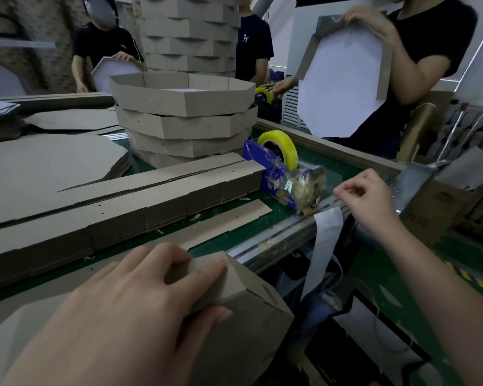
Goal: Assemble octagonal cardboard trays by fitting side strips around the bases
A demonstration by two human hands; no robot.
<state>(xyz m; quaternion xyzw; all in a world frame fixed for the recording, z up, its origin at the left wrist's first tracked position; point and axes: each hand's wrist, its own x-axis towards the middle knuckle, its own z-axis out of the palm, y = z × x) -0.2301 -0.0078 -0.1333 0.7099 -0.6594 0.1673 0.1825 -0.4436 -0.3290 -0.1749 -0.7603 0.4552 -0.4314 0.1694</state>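
Note:
My left hand (140,307) lies on the corner of a brown cardboard tray (251,310) at the table's front edge, fingers bent over its side strip. My right hand (365,196) reaches to the metal table rail (276,240) and pinches the top of a strip of tape (324,246) that hangs down from it. A blue tape dispenser (287,176) with a yellow roll stands just left of that hand. A loose side strip (229,218) lies flat on the green table.
Long stacks of side strips (123,207) and flat octagonal bases (48,162) fill the left. Several finished trays (184,118) are stacked behind. Other people across the table hold a white-faced base (343,79) and trays. Boxes stand at right.

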